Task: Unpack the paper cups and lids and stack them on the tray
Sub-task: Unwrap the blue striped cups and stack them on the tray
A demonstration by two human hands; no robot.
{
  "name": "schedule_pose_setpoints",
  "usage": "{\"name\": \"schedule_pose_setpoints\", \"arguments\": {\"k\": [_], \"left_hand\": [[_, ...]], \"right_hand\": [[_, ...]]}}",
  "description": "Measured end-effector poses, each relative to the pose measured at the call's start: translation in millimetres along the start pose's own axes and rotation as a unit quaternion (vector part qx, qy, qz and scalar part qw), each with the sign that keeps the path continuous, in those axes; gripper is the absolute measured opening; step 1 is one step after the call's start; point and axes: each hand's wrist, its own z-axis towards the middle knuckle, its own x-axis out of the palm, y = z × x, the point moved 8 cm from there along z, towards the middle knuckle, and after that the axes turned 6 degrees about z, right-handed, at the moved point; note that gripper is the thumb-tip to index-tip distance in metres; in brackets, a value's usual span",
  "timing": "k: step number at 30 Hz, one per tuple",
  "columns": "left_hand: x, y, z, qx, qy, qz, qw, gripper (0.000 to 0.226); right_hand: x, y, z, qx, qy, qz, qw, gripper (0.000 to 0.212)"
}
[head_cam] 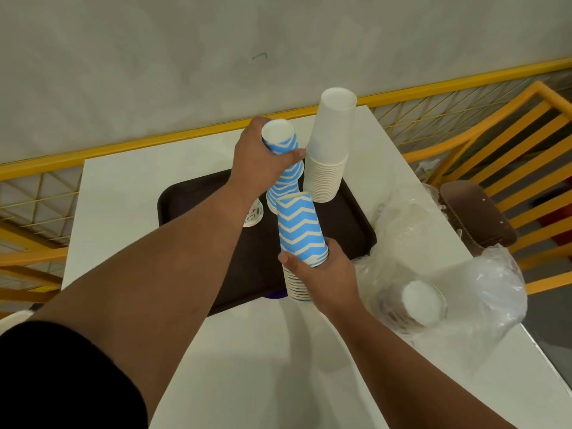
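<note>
No readable text, labels, brands or numbers appear on any cup, wrapper or surface here.

This looks like a café or small eatery. A white table (130, 193) stands against a plain pale wall (185, 57), edged by a yellow railing with wire mesh (40, 196). A dark serving tray (349, 212) holds tall stacks of disposable paper cups (329, 150). Beside the table sits a yellow wooden chair (526, 144) with a brown padded seat (476, 212).
</note>
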Motion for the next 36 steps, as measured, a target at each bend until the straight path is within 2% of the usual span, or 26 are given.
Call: {"name": "schedule_pose_setpoints", "arguments": {"k": [4, 8, 13, 15, 18, 21, 25, 28, 31, 33, 36], "left_hand": [[17, 19, -2, -0.011, 0.031, 0.059, 0.998, 0.072], [18, 24, -5, -0.051, 0.056, 0.067, 0.995, 0.078], [-23, -1, -35, -0.08, -0.038, -0.053, 0.995, 0.049], [-23, -2, -62, -0.098, 0.004, -0.083, 0.992, 0.04], [-5, 6, -100, -0.137, 0.112, -0.123, 0.976, 0.044], [-6, 10, -111, -0.168, 0.091, -0.135, 0.972, 0.046], [-8, 3, -112, -0.178, 0.049, -0.106, 0.977, 0.044], [-19, -4, -100, -0.154, -0.003, -0.075, 0.985, 0.044], [-36, -22, -68, -0.096, -0.041, -0.112, 0.988, 0.048], [-44, -32, -41, -0.05, -0.051, -0.13, 0.989, 0.051], [-38, -36, -12, -0.002, -0.033, -0.07, 0.997, 0.058]], "right_hand": [[0, -2, 2, -0.001, -0.002, 0.005, 1.0, 0.065], [3, -1, 3, -0.002, 0.007, 0.006, 1.0, 0.067], [6, 5, 1, 0.002, 0.023, 0.046, 0.999, 0.079], [9, 7, 1, 0.007, 0.038, 0.064, 0.997, 0.078], [16, 10, 0, 0.013, 0.085, 0.076, 0.993, 0.078], [25, 12, -5, 0.003, 0.123, 0.051, 0.991, 0.069], [22, 19, -5, -0.033, 0.09, 0.009, 0.995, 0.05], [17, 21, -3, -0.05, 0.061, -0.03, 0.996, 0.053], [12, 11, -3, -0.03, 0.048, -0.026, 0.998, 0.055], [11, 6, -2, -0.014, 0.048, -0.009, 0.999, 0.056], [12, 3, -3, -0.001, 0.049, 0.004, 0.999, 0.055]]}}
